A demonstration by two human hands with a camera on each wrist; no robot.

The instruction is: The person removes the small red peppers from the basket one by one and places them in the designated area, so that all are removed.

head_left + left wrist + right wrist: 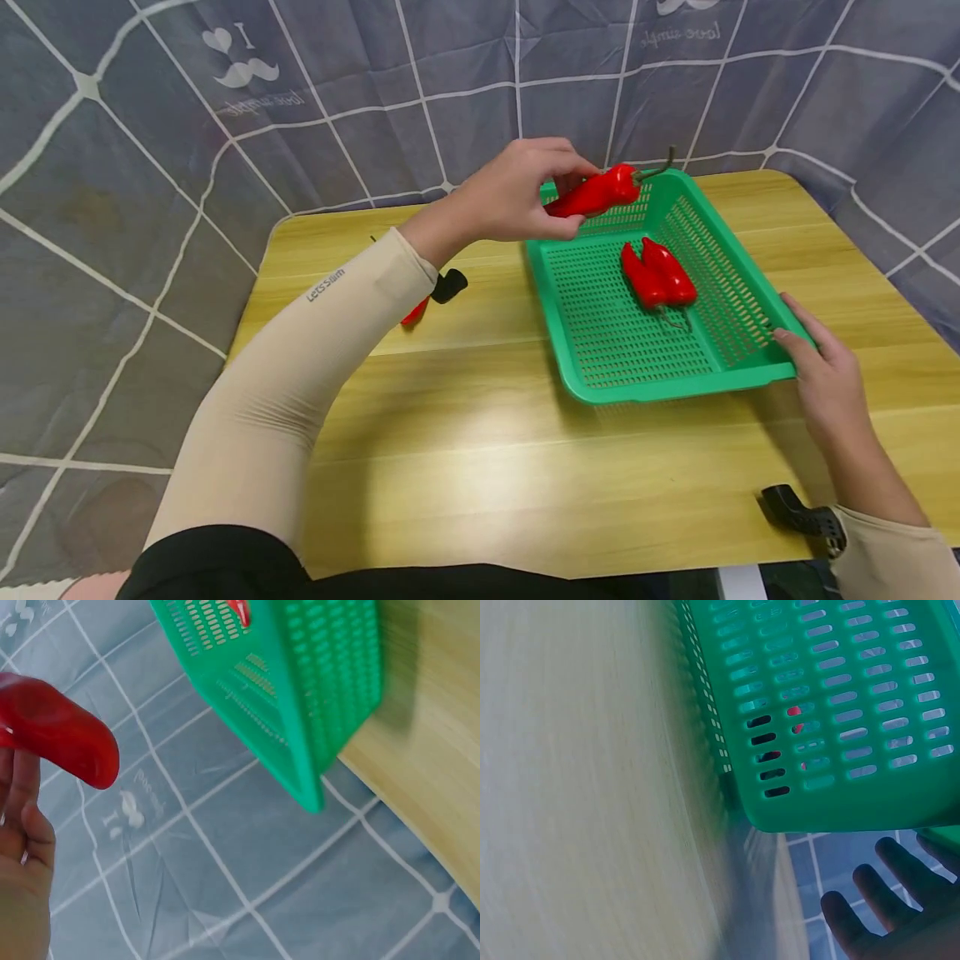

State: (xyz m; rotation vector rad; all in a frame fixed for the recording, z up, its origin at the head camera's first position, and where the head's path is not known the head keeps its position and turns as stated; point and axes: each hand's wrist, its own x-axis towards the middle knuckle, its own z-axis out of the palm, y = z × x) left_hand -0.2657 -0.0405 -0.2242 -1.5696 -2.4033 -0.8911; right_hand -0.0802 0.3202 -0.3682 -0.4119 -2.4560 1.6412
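- The left hand (525, 196) pinches a red pepper (607, 190) above the far left edge of the green basket (652, 392).
- The right hand (836, 387) grips the basket's near right corner.
- Two more peppers (673, 275) lie inside, side by side.
- A red thing (416, 312), partly hidden by the left sleeve (300, 358), is on the table (465, 467).

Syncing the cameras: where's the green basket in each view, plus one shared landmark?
Head: green basket right of centre, right hand gripping its near right corner.
Left wrist: green basket at upper middle, cut by the top edge.
Right wrist: green basket at upper right, cut by top and right edges.
Shared landmark: wooden table.
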